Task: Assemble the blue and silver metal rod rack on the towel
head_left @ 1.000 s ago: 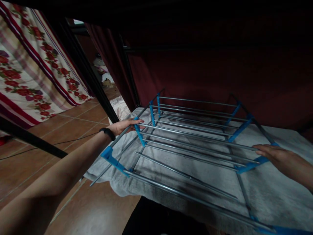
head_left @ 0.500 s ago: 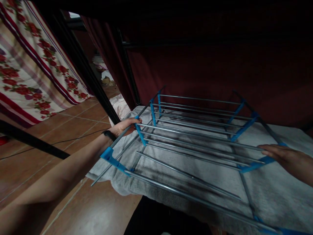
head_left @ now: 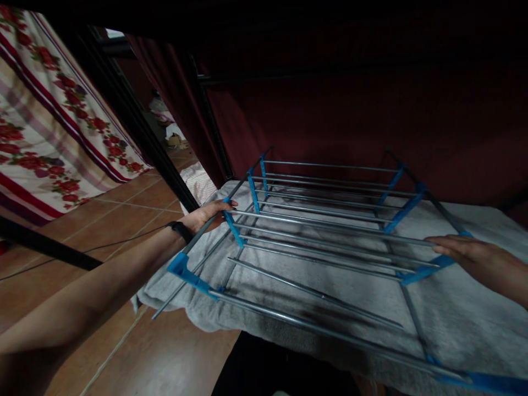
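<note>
A rack of thin metal tubes and blue plastic connectors lies on a grey blanket (head_left: 462, 313). At its left side, my left hand (head_left: 208, 214) is closed around the frame beside a blue connector (head_left: 234, 230). Across from it, my right hand (head_left: 470, 256) grips the end of a metal tube (head_left: 330, 224), with the thumb and fingers close together near the right blue connector (head_left: 427, 270). A loose metal rod (head_left: 322, 296) rests slantwise inside the frame's near section. Nearest to me runs the thick front tube (head_left: 297, 322), its right end lying by another blue connector (head_left: 487, 381).
Dark metal bed posts (head_left: 140, 132) stand at the left, with a dark overhead frame above. A maroon curtain (head_left: 330, 121) hangs behind the rack. A flowered cloth (head_left: 61, 121) hangs at the far left over the tiled floor (head_left: 124, 220), where a thin cable (head_left: 107, 246) runs.
The view has shifted slightly, so the rack and both hands appear a little further left. Both hands keep their hold on the same places.
</note>
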Available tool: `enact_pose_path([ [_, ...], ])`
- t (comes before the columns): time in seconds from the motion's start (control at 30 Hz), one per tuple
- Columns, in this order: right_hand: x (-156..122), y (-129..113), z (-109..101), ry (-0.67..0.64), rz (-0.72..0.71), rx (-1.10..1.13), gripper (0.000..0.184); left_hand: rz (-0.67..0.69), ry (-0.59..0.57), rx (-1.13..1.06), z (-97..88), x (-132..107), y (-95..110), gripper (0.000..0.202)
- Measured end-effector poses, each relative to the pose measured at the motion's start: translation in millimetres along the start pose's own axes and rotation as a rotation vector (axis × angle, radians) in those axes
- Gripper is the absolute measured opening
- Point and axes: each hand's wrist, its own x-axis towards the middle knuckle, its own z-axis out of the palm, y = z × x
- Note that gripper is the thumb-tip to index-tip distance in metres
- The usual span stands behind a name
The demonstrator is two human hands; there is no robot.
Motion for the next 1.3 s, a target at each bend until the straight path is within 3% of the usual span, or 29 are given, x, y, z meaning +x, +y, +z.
enact_pose_path([
  [0.2,1.4,-2.3,-0.4,-0.024,0.008,0.006,0.051,-0.025,-0.076,-0.042,1.0,-1.5,0.7,0.027],
  [0.47,6.9,-15.1,-5.2,0.030,0.046,-0.011,0.051,-0.027,-0.066,-0.044,-3.7,-1.2,1.6,0.023],
  [1.13,8.5,-19.5,-9.5,-0.038,0.058,0.005,0.057,-0.096,-0.086,0.062,-4.5,-1.4,11.9,0.028],
  [1.3,9.7,-17.1,-7.9,-0.024,0.057,0.008,0.057,-0.071,-0.059,0.060,-4.6,2.6,7.8,0.021],
])
